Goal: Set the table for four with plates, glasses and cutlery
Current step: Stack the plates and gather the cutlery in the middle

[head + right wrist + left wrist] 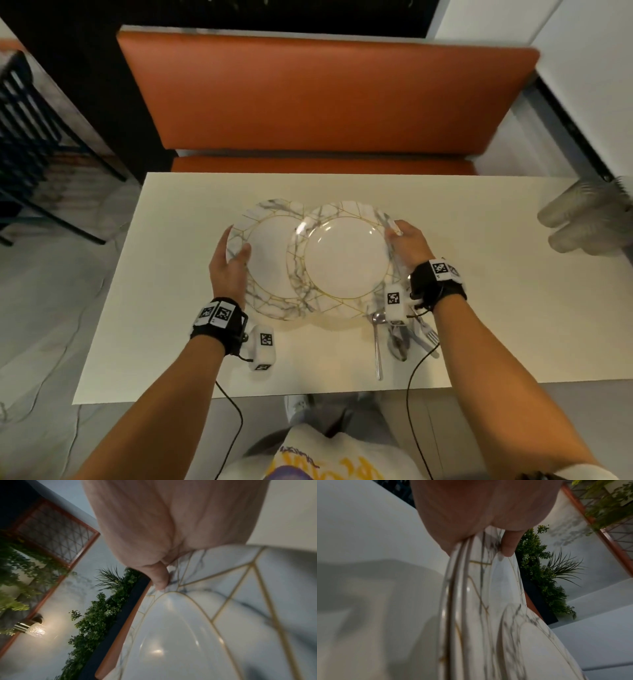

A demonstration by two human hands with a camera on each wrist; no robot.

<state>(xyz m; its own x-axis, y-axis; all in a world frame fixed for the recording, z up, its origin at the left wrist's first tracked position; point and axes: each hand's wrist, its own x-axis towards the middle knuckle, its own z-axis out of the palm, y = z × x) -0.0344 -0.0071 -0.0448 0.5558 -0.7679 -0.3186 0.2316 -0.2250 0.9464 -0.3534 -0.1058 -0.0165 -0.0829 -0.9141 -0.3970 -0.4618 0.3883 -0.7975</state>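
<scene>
Two marble-patterned plates with gold lines lie overlapped at the middle of the white table [164, 308]. My left hand [235, 246] grips the left rim of the lower plates [270, 250]. The left wrist view shows two stacked rims [458, 601] under my thumb [508, 545]. My right hand [397, 233] pinches the right rim of the top plate [346, 260], thumb [159, 577] on its marbled border [223, 588]. A heap of cutlery [399, 337], with a spoon [377, 346] and forks, lies under my right wrist. Blurred clear glasses [582, 219] sit at the table's right end.
An orange bench [325, 102] runs along the table's far side. A dark slatted chair [27, 137] stands on the floor to the left. Bare tabletop lies left of the plates and between the plates and the glasses. Plants [96, 615] line a ledge behind the bench.
</scene>
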